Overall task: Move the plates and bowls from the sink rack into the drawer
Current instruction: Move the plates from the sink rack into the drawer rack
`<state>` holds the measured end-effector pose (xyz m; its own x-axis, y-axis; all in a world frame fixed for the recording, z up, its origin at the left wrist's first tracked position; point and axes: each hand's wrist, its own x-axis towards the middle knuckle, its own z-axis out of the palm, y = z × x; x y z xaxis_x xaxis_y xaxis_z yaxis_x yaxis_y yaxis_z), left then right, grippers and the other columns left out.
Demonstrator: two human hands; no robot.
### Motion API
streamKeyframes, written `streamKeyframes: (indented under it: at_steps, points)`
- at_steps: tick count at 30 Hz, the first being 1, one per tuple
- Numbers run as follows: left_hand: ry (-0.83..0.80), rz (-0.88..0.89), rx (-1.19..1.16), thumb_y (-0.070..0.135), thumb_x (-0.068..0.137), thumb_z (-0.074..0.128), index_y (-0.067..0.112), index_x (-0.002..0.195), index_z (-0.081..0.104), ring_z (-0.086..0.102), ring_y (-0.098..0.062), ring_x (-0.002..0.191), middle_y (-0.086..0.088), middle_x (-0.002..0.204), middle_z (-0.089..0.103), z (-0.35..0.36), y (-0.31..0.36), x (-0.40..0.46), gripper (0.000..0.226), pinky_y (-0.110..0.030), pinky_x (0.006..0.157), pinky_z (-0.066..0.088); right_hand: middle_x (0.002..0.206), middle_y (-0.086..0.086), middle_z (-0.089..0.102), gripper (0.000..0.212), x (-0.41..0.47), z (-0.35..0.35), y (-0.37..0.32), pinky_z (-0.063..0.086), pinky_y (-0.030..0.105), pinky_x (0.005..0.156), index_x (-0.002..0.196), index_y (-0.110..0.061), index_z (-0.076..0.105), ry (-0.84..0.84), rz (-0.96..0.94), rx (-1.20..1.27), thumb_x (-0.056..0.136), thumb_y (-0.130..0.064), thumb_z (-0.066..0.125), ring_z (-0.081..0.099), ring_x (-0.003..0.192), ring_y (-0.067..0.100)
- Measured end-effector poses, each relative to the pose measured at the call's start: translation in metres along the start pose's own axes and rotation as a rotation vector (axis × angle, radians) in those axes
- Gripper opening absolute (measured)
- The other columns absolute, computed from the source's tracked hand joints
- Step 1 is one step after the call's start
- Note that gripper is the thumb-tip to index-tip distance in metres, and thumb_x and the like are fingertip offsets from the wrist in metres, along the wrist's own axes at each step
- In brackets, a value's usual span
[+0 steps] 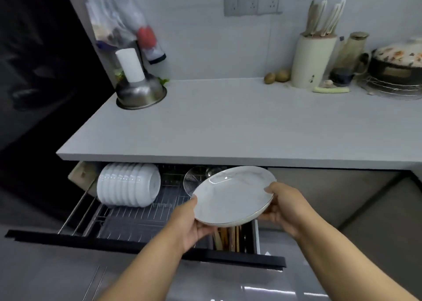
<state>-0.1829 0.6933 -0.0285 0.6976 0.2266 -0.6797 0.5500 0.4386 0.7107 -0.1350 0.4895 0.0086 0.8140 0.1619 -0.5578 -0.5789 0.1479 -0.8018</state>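
Marbled plate (233, 195) tilted above the open drawer (146, 243), clamped between left hand (191, 223) and right hand (283, 207).

Utensils (229, 235), perhaps chopsticks, behind plate (233, 196)

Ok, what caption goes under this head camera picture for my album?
Both hands, left hand and right hand, hold a marbled plate over the open drawer.

Left hand (194, 223) and right hand (282, 205) grip a tilted marble-patterned plate (233, 197) over the open drawer (141, 239), right of stacked white bowls (127, 184).
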Motion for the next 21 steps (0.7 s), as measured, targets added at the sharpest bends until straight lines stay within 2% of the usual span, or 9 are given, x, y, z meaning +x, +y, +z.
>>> streamKeyframes:
  at_steps: [5,9,11,14,16,17,18,19,21]
  points:
    - [0.132,0.025,0.117,0.039,0.103,0.037,0.007,0.112,0.058,0.067,-0.03,0.089,-0.015,0.104,0.068,-0.096,0.017,0.023,0.039,-0.043,0.075,0.057,0.1,0.02,0.061,0.017,0.022,0.089,0.023,0.056,0.041,0.06,0.104,-0.004,0.052,-0.039,0.066,-0.088,0.093,-0.008,0.04,0.063,0.082,0.032]
    - [0.251,0.123,0.319,0.04,0.103,0.033,0.01,0.12,0.052,0.058,-0.021,0.093,-0.004,0.101,0.061,-0.172,0.031,0.047,0.039,-0.038,0.085,0.047,0.089,0.02,0.057,0.013,0.045,0.15,0.048,0.057,0.042,0.061,0.097,-0.004,0.051,-0.018,0.074,-0.196,0.092,-0.007,0.039,0.058,0.077,0.032]
    - [0.288,0.192,0.445,0.041,0.102,0.032,0.016,0.115,0.051,0.054,-0.021,0.099,0.0,0.1,0.056,-0.204,0.037,0.055,0.034,-0.037,0.089,0.043,0.079,0.019,0.057,0.013,0.056,0.175,0.06,0.058,0.04,0.058,0.093,-0.003,0.052,-0.002,0.075,-0.24,0.092,-0.006,0.039,0.058,0.067,0.029]
    - [0.344,0.284,0.675,0.038,0.102,0.031,0.016,0.08,0.044,0.049,-0.02,0.078,-0.001,0.077,0.048,-0.241,0.039,0.068,0.034,-0.034,0.071,0.035,0.076,0.016,0.058,0.015,0.074,0.202,0.077,0.056,0.034,0.05,0.099,-0.001,0.053,0.03,0.051,-0.311,0.091,-0.006,0.041,0.059,0.059,0.024]
    - [0.353,0.299,0.775,0.039,0.101,0.032,0.014,0.073,0.042,0.047,-0.024,0.069,-0.005,0.069,0.045,-0.257,0.04,0.076,0.038,-0.034,0.063,0.032,0.08,0.015,0.058,0.019,0.088,0.215,0.088,0.053,0.03,0.046,0.104,-0.002,0.054,0.046,0.032,-0.367,0.089,-0.006,0.044,0.06,0.063,0.023]
    - [0.345,0.289,0.803,0.04,0.1,0.033,0.01,0.08,0.049,0.053,-0.03,0.074,-0.011,0.074,0.052,-0.263,0.039,0.081,0.039,-0.034,0.064,0.035,0.082,0.015,0.059,0.019,0.096,0.222,0.093,0.053,0.03,0.047,0.105,-0.002,0.054,0.047,0.023,-0.395,0.088,-0.006,0.045,0.06,0.065,0.024]
    - [0.338,0.27,0.816,0.041,0.1,0.035,0.006,0.096,0.056,0.058,-0.034,0.089,-0.017,0.091,0.06,-0.269,0.038,0.087,0.041,-0.036,0.07,0.04,0.081,0.015,0.06,0.02,0.103,0.228,0.096,0.055,0.034,0.048,0.105,-0.002,0.055,0.045,0.014,-0.43,0.088,-0.005,0.045,0.06,0.065,0.025]
    - [0.337,0.253,0.832,0.043,0.099,0.037,0.005,0.114,0.055,0.057,-0.036,0.106,-0.018,0.113,0.061,-0.274,0.037,0.092,0.045,-0.039,0.082,0.044,0.079,0.016,0.06,0.021,0.113,0.235,0.1,0.057,0.04,0.053,0.105,-0.001,0.055,0.042,0.006,-0.468,0.087,-0.006,0.045,0.06,0.063,0.027]
    - [0.337,0.23,0.894,0.046,0.098,0.038,0.01,0.136,0.044,0.048,-0.033,0.124,-0.013,0.136,0.051,-0.282,0.035,0.098,0.053,-0.043,0.102,0.041,0.081,0.018,0.062,0.025,0.131,0.247,0.106,0.056,0.051,0.064,0.109,-0.002,0.053,0.045,0.009,-0.538,0.086,-0.008,0.047,0.061,0.064,0.031]
